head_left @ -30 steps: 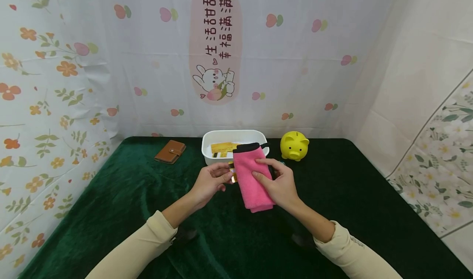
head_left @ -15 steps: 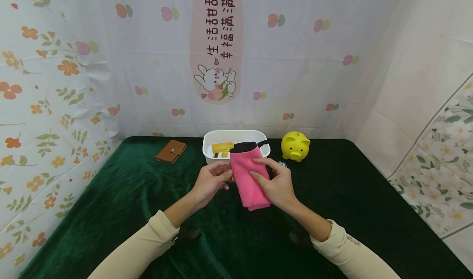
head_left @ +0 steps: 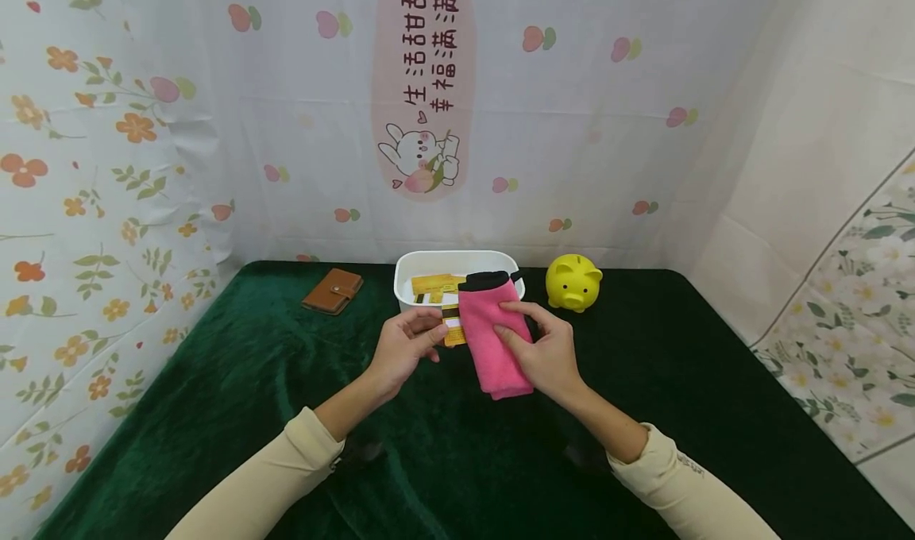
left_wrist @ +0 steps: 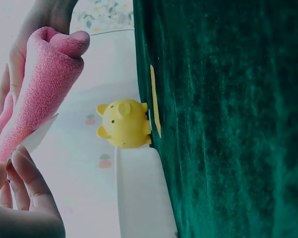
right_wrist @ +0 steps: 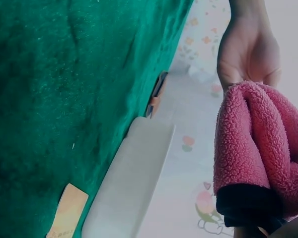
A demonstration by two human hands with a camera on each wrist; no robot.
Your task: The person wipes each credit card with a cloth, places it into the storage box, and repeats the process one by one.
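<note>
My right hand (head_left: 546,349) grips a folded pink towel (head_left: 493,341) with a black edge, held up in front of the white tub. The thumb lies across the front of the towel and other fingers are hidden behind it. My left hand (head_left: 403,353) pinches a small card (head_left: 453,325), yellow and white with a dark stripe, at the towel's left side. Part of the card is behind the towel. In the left wrist view the card (left_wrist: 40,133) shows as a pale edge beside the rolled pink towel (left_wrist: 52,84).
A white tub (head_left: 403,266) with yellow cards (head_left: 431,283) inside stands at the back of the green cloth (head_left: 236,397). Left of it lies a brown wallet (head_left: 333,291); a yellow piggy bank (head_left: 574,283) is on its right. A yellowish card (right_wrist: 69,210) lies near the tub.
Half a second ago the card was mostly hidden behind the towel; now more of it shows at the left. The towel shifted slightly left, then back right. Both hands keep their holds.
</note>
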